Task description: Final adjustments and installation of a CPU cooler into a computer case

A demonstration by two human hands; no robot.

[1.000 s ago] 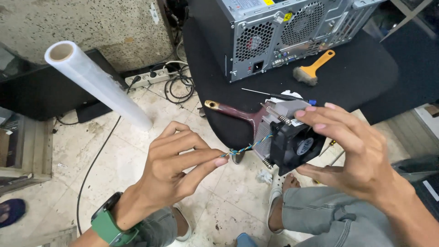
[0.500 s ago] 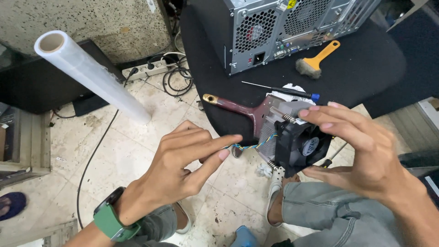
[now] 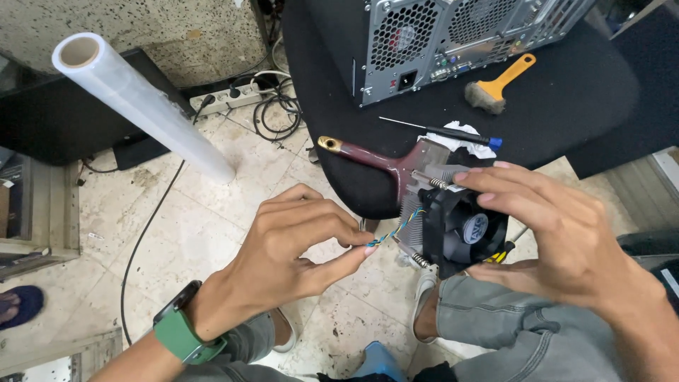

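The cooler fan [image 3: 463, 230], a black fan on a finned metal heatsink, is held in the air above the knees, just in front of the round black tabletop [image 3: 566, 99].

Far left of the fan, a roll of clear film [image 3: 141, 106] is cut off by nothing, but its lower end is blurred against the floor tiles. Left of the fan, the left hand [image 3: 297, 247] is seen with thumb and forefinger pinched together on the fan's thin twisted wire [image 3: 392, 232]; the wire's far end is hidden inside the fingertips. The fan's rear fins are partly covered by a dark-handled brush [image 3: 368, 157] lying behind it.

The right hand [image 3: 559, 240] is wrapped over the fan's right side, its grip clamped on the housing; the palm side is hidden. Above the fan, a grey computer case [image 3: 453, 42] is cut off by the top edge, and a yellow-handled brush [image 3: 498, 85] lies beside it.

Compared with half a second before, the left fingers are drawn closer to the fan and curled tighter on the wire.
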